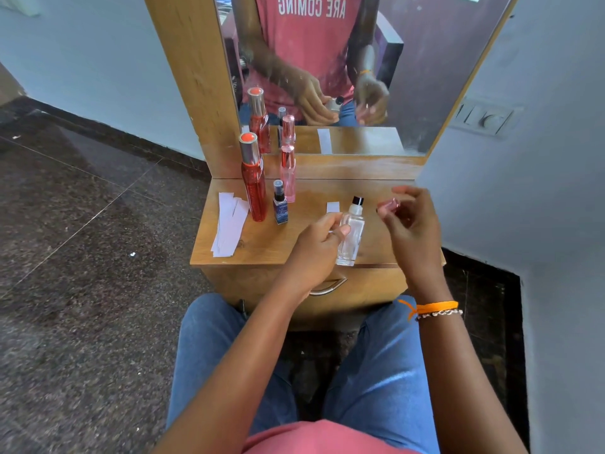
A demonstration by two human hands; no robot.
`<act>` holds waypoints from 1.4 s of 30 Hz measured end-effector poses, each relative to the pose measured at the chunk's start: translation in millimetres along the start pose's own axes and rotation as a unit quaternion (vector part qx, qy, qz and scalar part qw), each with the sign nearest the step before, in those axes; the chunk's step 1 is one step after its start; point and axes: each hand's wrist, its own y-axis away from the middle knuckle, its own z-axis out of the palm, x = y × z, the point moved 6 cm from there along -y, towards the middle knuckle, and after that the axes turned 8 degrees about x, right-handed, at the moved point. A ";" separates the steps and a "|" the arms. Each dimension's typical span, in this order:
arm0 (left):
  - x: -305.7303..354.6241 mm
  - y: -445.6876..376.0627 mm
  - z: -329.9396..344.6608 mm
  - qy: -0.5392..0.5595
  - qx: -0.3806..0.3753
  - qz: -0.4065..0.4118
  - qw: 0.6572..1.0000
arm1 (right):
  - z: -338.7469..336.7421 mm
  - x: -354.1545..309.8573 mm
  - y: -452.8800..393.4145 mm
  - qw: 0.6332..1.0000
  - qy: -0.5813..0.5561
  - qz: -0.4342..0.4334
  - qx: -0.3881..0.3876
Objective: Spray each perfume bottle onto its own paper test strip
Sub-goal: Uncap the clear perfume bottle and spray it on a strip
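Head view: the person sits at a small wooden dressing table (262,247) with a mirror (327,77) behind it. The left hand (319,244) is closed around a clear glass perfume bottle (352,231), held upright just above the front edge of the table; its black spray nozzle (357,200) is exposed. The right hand (409,221) pinches a small pink transparent cap (389,204) between thumb and fingertips, raised just beside the bottle. One paper test strip (333,207) lies on the table behind the bottle, partly hidden by the left hand. A stack of spare strips (230,224) lies at the left side, well apart. A tall red bottle (253,181), a slim pink bottle (288,175) and a small blue bottle (280,204) stand upright near the stack. Likely hazards: the nozzle direction cannot be told, so a spray may miss the strip or reach the mirror. The bottle sits over the table edge; a loosened grip would drop it toward the floor. The cap is small and may slip from the pinch. Overspray drifting left could contaminate the spare strips and spoil later samples.
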 end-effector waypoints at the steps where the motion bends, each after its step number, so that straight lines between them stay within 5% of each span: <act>1: 0.6 0.0 -0.3 -0.005 -0.003 0.005 1.000 | -0.7 -7.3 -2.7 0.997 -0.075 0.014 0.007; 12: 3.7 1.8 -5.1 -0.018 -0.014 0.028 0.999 | 17.7 -30.7 -4.2 0.971 -0.138 0.014 -0.196; 21: 13.1 3.5 -1.9 -0.025 -0.005 0.066 0.997 | 14.8 -27.3 1.4 0.987 -0.093 0.025 -0.127; 27: 11.0 0.6 -12.4 0.022 0.035 0.063 0.997 | 26.3 -6.1 25.9 0.970 -0.075 0.044 -0.226; 37: -4.9 -0.2 -38.2 0.015 0.104 0.035 0.994 | 49.9 4.4 -14.3 0.993 0.027 -0.026 -0.108; 42: -5.9 5.0 -43.2 -0.004 0.098 0.029 0.995 | 65.8 10.7 -27.1 0.991 0.043 -0.041 -0.122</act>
